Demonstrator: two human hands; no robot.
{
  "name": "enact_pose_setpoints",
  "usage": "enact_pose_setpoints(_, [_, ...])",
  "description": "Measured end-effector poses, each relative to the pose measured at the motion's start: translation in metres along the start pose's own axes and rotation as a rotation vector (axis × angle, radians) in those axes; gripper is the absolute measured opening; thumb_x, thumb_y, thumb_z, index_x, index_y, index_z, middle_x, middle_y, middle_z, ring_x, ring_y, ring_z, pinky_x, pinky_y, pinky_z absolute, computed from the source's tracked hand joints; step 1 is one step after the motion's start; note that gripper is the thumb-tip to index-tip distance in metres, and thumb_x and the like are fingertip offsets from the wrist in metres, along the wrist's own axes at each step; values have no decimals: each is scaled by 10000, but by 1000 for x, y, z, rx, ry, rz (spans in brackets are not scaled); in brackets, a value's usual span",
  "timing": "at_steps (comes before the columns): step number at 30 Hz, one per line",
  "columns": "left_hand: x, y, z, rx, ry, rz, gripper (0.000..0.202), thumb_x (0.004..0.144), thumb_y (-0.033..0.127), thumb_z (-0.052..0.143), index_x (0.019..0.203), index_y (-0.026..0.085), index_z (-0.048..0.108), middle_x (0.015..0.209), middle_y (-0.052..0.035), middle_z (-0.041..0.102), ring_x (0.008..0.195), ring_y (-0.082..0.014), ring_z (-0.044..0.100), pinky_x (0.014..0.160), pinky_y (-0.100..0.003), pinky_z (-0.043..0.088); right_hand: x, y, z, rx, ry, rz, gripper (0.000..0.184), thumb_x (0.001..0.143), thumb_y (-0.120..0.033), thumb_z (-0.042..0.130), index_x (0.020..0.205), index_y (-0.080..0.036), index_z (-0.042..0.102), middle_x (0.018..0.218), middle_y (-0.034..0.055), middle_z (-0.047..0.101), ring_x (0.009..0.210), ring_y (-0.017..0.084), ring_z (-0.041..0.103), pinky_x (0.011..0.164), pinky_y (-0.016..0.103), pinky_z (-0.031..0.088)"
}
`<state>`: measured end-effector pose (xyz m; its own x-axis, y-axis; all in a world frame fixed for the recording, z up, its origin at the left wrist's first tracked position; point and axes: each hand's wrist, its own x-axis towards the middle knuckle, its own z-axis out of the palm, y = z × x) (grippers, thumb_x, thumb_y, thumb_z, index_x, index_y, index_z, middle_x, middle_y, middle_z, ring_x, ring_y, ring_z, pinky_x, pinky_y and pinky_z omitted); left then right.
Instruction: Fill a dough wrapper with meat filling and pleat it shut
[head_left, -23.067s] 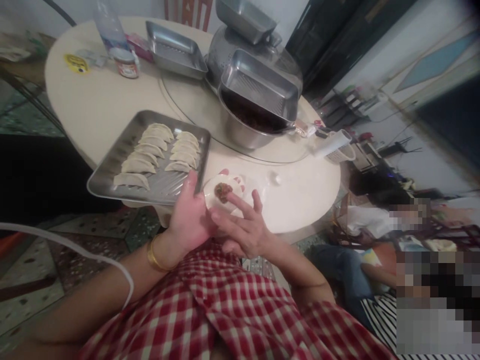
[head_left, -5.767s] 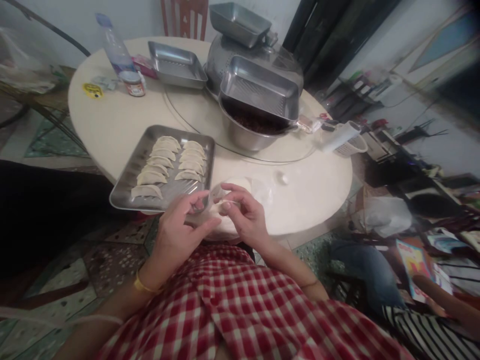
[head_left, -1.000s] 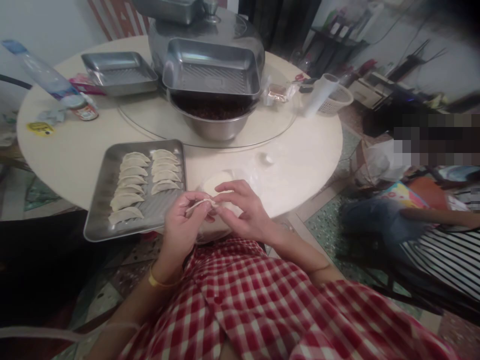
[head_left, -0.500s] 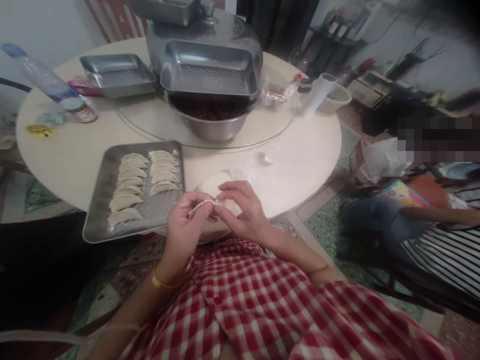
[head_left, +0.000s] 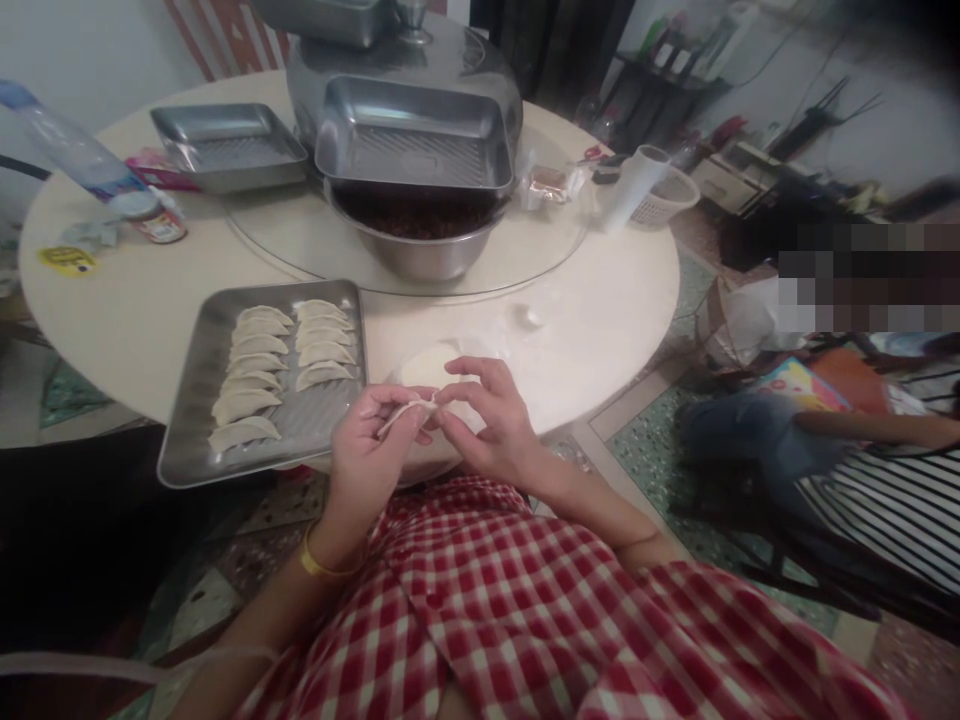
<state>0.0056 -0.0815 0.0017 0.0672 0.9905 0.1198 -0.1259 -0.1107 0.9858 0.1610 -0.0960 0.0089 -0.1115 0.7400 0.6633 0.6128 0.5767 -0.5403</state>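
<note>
A folded dumpling (head_left: 405, 412) is held between my two hands above the table's near edge. My left hand (head_left: 373, 432) is closed round its left side, with the thumb along the top. The thumb and index finger of my right hand (head_left: 487, 415) pinch its right end, while other fingers are raised. Behind the hands lies a stack of round dumpling wrappers (head_left: 431, 365), partly covered by my fingers. To the left, a metal tray (head_left: 311, 430) holds two columns of folded dumplings (head_left: 246, 403). The filling inside the held dumpling is hidden.
A metal bowl (head_left: 427, 258) of dark filling stands on the glass turntable, with an empty-looking pan (head_left: 416, 140) over its back. Another pan (head_left: 240, 150), a jar (head_left: 154, 215) and a plastic bottle (head_left: 67, 145) are at left. At right, a person in stripes (head_left: 885, 500) sits.
The fingers of my right hand have shifted slightly along the dumpling's edge, still pinching. The whole view has moved a little, so the tray and table appear slightly further left.
</note>
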Motion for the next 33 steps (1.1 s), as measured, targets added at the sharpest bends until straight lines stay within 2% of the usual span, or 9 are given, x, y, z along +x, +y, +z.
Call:
enact_pose_setpoints(4, [0,1,0,45,-2,20,125,806,262,677,855,171,606,937,-67,765,682,-136,708,545,-203,563,1,0,0,17,-47,42,98,884,-260,576,951,-235,644,1167,85,617,1108,226,576,938,450,517])
enact_pose_setpoints(9, [0,4,1,47,4,43,105,801,244,678,832,171,610,919,-56,761,609,-106,668,544,-200,556,2,-2,-1,95,-45,61,29,861,-246,607,886,-231,608,1142,86,622,1104,210,586,943,422,525])
enact_pose_setpoints(16, [-2,3,1,61,6,35,125,801,262,686,844,169,615,932,-53,748,585,-90,643,560,-202,559,3,-2,-2,64,-63,94,76,864,-283,616,917,-228,620,1158,94,610,1119,224,573,965,453,507])
enact_pose_setpoints(25, [0,8,4,90,13,30,107,768,243,681,810,172,613,907,-61,752,671,-132,685,570,-209,568,2,-2,-1,131,-72,75,35,867,-250,618,871,-222,598,1155,92,611,1133,208,573,970,428,517])
enact_pose_setpoints(33, [-1,8,3,61,-10,38,109,785,247,696,847,173,647,876,-36,748,642,-100,668,570,-178,561,2,-2,-1,76,-16,-3,61,856,-204,626,916,-213,617,1147,110,613,1109,209,586,948,397,535])
